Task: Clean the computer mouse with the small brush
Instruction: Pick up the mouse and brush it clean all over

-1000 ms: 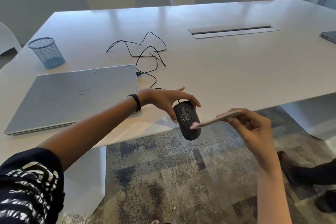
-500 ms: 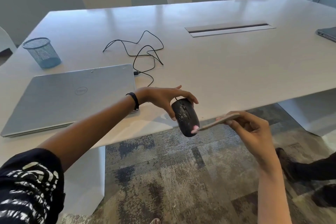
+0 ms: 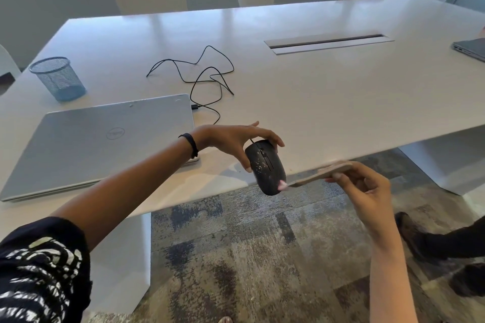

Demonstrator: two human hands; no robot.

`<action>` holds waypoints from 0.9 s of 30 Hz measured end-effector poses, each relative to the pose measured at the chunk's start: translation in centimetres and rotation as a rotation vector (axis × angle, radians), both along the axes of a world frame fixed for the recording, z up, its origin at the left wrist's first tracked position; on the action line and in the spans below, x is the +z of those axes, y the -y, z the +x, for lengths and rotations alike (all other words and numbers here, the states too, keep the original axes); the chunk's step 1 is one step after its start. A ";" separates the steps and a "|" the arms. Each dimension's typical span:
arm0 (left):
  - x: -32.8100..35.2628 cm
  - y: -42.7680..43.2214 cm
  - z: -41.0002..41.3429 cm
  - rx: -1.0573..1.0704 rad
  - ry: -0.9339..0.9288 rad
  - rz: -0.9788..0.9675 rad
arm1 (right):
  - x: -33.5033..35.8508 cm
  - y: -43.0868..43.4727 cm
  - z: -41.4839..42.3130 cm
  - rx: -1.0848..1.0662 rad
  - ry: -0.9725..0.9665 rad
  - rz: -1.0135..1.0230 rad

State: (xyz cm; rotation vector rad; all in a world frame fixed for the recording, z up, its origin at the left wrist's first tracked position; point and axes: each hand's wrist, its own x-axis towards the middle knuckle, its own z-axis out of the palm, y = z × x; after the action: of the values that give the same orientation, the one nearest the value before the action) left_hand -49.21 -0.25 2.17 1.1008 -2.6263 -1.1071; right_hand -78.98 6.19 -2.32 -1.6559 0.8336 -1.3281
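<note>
A black wired computer mouse [image 3: 263,165], speckled with pale dust, hangs over the table's front edge, tail end down. My left hand [image 3: 236,143] grips its upper end with thumb and fingers. My right hand [image 3: 364,183] pinches the flat tan handle of a small brush [image 3: 315,176]. The brush's pink bristle tip touches the mouse's lower right side. The mouse's black cable [image 3: 204,78] trails in loops across the white table [image 3: 341,102].
A shut silver laptop [image 3: 99,141] lies at the left on the table, a blue mesh cup [image 3: 57,78] behind it. Another laptop [image 3: 469,48] sits at the far right. A cable slot [image 3: 328,43] is in the table's middle. Someone's dark shoes [image 3: 443,252] are on the carpet at right.
The brush tip has slid down the mouse, from its middle towards the lower right end. Both hands stay where they were.
</note>
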 end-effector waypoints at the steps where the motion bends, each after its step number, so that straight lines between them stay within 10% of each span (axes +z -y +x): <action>1: 0.0 0.0 0.0 0.001 -0.001 0.000 | -0.1 0.0 -0.1 -0.020 0.039 0.002; 27: 0.0 0.0 0.1 -0.004 0.010 -0.006 | 0.8 0.9 1.1 -0.082 -0.133 -0.065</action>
State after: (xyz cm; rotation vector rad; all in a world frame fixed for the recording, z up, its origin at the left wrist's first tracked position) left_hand -49.06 -0.27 2.20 1.1026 -2.6390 -1.0973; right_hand -77.84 5.33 -1.49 -1.7935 0.9538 -1.3245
